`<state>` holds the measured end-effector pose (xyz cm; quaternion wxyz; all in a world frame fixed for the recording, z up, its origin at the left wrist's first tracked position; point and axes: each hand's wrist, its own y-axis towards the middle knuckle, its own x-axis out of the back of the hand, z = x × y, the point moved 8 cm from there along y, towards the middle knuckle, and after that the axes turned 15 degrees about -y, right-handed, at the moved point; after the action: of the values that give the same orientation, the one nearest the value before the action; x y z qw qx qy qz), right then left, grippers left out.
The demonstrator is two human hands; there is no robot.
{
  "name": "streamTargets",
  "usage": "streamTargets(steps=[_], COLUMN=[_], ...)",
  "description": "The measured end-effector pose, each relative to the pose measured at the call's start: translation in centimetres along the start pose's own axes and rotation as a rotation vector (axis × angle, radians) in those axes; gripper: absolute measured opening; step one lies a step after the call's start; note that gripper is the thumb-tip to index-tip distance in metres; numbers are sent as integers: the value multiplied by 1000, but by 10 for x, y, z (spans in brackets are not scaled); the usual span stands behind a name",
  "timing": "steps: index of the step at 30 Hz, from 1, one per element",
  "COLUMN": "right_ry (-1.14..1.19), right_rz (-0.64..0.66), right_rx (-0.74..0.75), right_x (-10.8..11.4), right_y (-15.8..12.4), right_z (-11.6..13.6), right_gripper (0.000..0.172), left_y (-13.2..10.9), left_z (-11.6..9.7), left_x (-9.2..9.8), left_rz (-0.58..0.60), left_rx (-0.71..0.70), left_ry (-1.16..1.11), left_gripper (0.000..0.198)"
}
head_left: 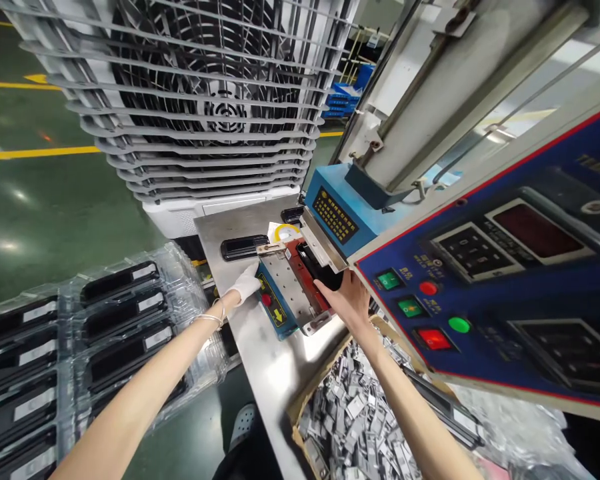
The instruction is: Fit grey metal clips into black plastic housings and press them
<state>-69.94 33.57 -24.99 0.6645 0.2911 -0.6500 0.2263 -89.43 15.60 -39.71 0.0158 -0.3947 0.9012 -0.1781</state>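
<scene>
My left hand (247,283), in a white glove, reaches its outstretched fingers to the left edge of a blue machine base (271,300) with a red button. My right hand (351,298) is bare, its thumb stretched out and apart from the fingers at the near end of a black plastic part (325,269). That part lies in a red fixture (300,270) under the blue press head (337,210). Some right fingertips are hidden beside the press. A metal plate (289,287) with holes runs between the fixture and the base's front panel.
Another black part (244,247) and a yellow tape roll (286,232) lie on the metal table (275,373). A carton (296,417) of small metal pieces stands right, below the control panel (480,280). Clear trays (200,333) of black parts are left; stacked fan housings (220,113) rise behind.
</scene>
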Motion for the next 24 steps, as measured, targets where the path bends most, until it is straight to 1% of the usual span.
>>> streamTargets(steps=[4, 8, 10, 12, 14, 15, 16, 17, 18, 19, 20, 21, 22, 23, 24], right_ry=[-42, -94, -45, 56, 206, 300, 413, 536, 685, 855, 1017, 1159, 1269, 1324, 1357], right_rz=[-28, -85, -101, -114, -138, -164, -189, -202, -209, -120, 5, 168, 258, 281, 284], right_rx=[16, 30, 42, 46, 11, -42, -130, -244, -398, -563, -731, -821, -866, -900, -904], right_x=[-12, -26, -26, -21, -14, -12, -15, -24, -41, -69, -102, -134, -158, -175, -187], right_y=[0, 3, 9, 10, -4, -20, -41, -69, -101, -133, -165, -190, -207, -214, -214], right_z=[0, 1, 3, 4, 0, -6, -15, -24, -33, -35, -31, -15, 3, 18, 33], right_gripper=[88, 82, 81, 81, 80, 79, 76, 72, 68, 64, 62, 63, 66, 67, 69], left_y=[3, 3, 4, 5, 7, 7, 8, 8, 8, 7, 7, 6, 6, 4, 3], left_z=[3, 6, 6, 5, 4, 3, 1, 0, -1, -2, -3, -4, -6, -8, -11], left_x=[3, 3, 3, 3, 4, 6, 7, 9, 10, 10, 10, 10, 9, 7, 6], left_rz=[-16, -12, -6, -1, -4, -9, -16, -25, -33, -41, -46, -48, -49, -48, -46], left_rx=[0, 3, 6, 6, 3, 2, 0, -2, -5, -8, -11, -14, -19, -25, -35], left_ry=[-5, -5, 2, 12, 23, 28, 32, 35, 39, 42, 47, 53, 61, 72, 86], left_gripper=[61, 59, 54, 49, 44, 42, 39, 38, 39, 40, 42, 42, 42, 41, 39])
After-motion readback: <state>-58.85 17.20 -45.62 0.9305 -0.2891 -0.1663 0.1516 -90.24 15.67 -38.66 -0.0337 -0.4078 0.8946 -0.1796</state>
